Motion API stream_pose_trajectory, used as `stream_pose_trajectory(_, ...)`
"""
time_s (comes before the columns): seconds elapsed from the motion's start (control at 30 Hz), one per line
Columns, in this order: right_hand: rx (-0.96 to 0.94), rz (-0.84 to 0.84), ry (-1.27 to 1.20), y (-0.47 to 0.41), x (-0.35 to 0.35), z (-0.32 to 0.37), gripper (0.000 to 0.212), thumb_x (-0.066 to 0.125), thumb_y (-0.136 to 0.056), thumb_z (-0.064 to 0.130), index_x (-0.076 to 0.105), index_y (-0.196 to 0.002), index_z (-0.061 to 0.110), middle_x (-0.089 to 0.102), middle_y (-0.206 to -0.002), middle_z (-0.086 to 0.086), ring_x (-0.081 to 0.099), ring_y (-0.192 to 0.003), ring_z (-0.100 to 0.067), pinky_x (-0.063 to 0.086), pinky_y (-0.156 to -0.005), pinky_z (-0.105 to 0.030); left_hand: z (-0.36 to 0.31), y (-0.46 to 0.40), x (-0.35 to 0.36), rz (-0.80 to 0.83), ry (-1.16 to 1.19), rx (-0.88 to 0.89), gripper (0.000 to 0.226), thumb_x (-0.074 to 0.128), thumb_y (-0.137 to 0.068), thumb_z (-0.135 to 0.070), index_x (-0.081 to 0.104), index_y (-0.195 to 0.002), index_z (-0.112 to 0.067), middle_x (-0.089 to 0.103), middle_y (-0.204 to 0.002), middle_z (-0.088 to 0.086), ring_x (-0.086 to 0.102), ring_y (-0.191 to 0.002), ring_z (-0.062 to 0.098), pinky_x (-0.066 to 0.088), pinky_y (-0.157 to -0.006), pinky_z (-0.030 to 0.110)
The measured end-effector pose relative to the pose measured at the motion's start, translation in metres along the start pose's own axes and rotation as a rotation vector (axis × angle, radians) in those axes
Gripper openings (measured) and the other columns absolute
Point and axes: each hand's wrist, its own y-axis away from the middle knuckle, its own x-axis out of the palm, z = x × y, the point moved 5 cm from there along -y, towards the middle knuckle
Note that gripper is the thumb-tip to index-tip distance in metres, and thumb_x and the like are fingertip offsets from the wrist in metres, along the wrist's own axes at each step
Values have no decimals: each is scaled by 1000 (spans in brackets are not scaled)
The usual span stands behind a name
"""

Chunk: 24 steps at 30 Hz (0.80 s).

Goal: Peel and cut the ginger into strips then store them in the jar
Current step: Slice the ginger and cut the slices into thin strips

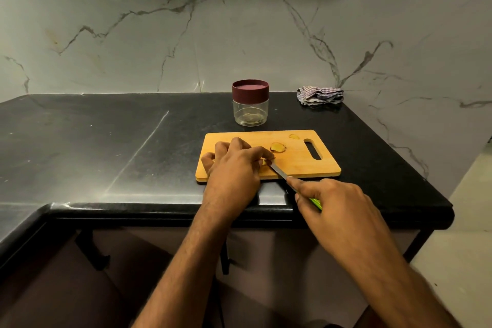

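Pinning a small piece of ginger [263, 162] to the cutting board [298, 165] with my left hand [234, 168], I have the fingers curled down over it so the tips hold it steady while the knuckles stay back from the edge; most of the piece is hidden under those fingers. My right hand [338, 208] is closed round the green handle of the knife [279, 172], forefinger laid along the back of the blade for control, and the blade tip meets the ginger just beside my left fingertips. Judged from this, the step in hand is slicing into strips. A larger ginger piece [278, 147] lies apart toward the board's middle, kept out of the blade's path, and a small scrap [294, 136] sits near the far edge by the handle slot. The board lies close to the front edge of the black table [106, 146], within easy reach. The jar [250, 105] stands just behind the board, its maroon lid on, so storing is not yet begun; whether anything is in it I cannot tell. A striped cloth [320, 95] lies bunched by the wall, well clear of the work.
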Motion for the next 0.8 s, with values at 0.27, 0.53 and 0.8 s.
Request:
stream_pose_trajectory(0.27, 15, -52, -74, 1, -1, 0, 39, 45, -98, 42, 43, -137, 49, 58, -94, 18, 43, -70, 2, 29, -56, -7, 10, 2, -6, -147, 226, -113, 19, 68, -93, -38, 67, -112, -39, 63, -114, -19, 36, -127, 8, 18, -101, 34)
stream_pose_trajectory(0.53, 3, -49, -90, -6, 0, 15, 39, 44, -98, 41, 45, -137, 48, 52, -84, 18, 41, -58, 3, 26, -47, -9, 15, -1, -5, -166, 212, -122, 13, 71, -91, -38, 77, -102, -37, 67, -112, -21, 43, -124, 7, 23, -103, 40)
stream_pose_trajectory(0.8, 9, -40, -96, -7, 2, 13, 37, 44, -98, 42, 46, -135, 49, 55, -88, 18, 42, -62, 3, 27, -52, -7, 17, -3, -3, -143, 224, -168, 12, 72, -89, -39, 77, -100, -38, 68, -115, -19, 44, -126, 10, 23, -103, 39)
